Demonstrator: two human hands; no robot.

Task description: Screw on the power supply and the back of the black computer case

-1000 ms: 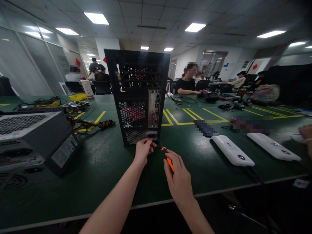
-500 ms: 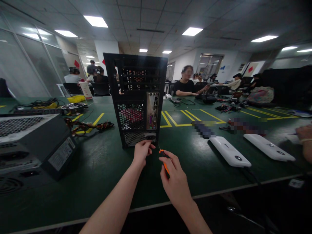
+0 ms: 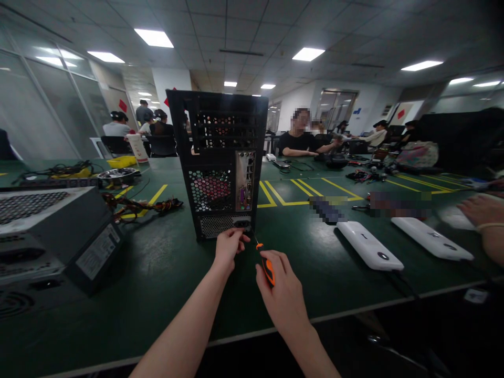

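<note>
A black computer case (image 3: 181,157) stands upright on the green table, its rear side facing me. At its bottom is the power supply (image 3: 214,226), with a mesh grille and a socket. My left hand (image 3: 229,247) is by the case's lower edge, thumb and fingers pinched together below the socket; whatever they may hold is too small to make out. My right hand (image 3: 284,291) holds an orange and black screwdriver (image 3: 268,270). The thin shaft points up at the case's lower right corner; whether its tip touches is unclear.
A grey power supply unit (image 3: 94,247) sits at the left, its bundled cables (image 3: 149,207) behind it. White power banks (image 3: 370,245) lie on the right. Another person's hand (image 3: 484,210) is at the right edge. A seated person (image 3: 301,142) is across the table.
My right hand has shifted its grip, with the fingers lower on the screwdriver and more of the handle showing. My left hand stays at the case. The other person's hand at right moved leftward.
</note>
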